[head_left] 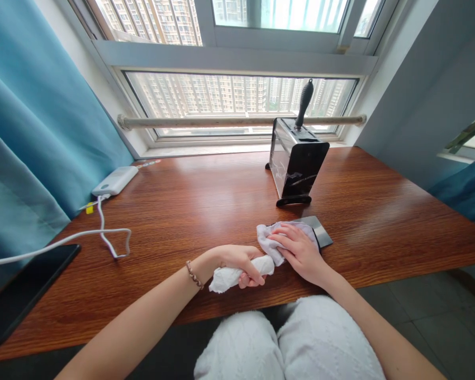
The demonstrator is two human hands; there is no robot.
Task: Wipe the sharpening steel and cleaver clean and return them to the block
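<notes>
My left hand (243, 264) is closed around a handle wrapped in crumpled white tissue (225, 278), near the table's front edge. To its right, a flat, broad metal blade (320, 231) like a cleaver's shows its squared end and a dark edge. The join between handle and blade is hidden. A whitish cloth (267, 240) covers most of the blade. My right hand (298, 250) presses down on this cloth, its fingers bent over it and pointing left.
A black-sided knife block (298, 163) with a black-handled rod (305, 97) stands behind the blade. At left lie a white power box (115, 181), its white cable (103, 232) and a black phone or tablet (27, 290) on the wooden table (190, 195). A blue curtain (43, 105) hangs there.
</notes>
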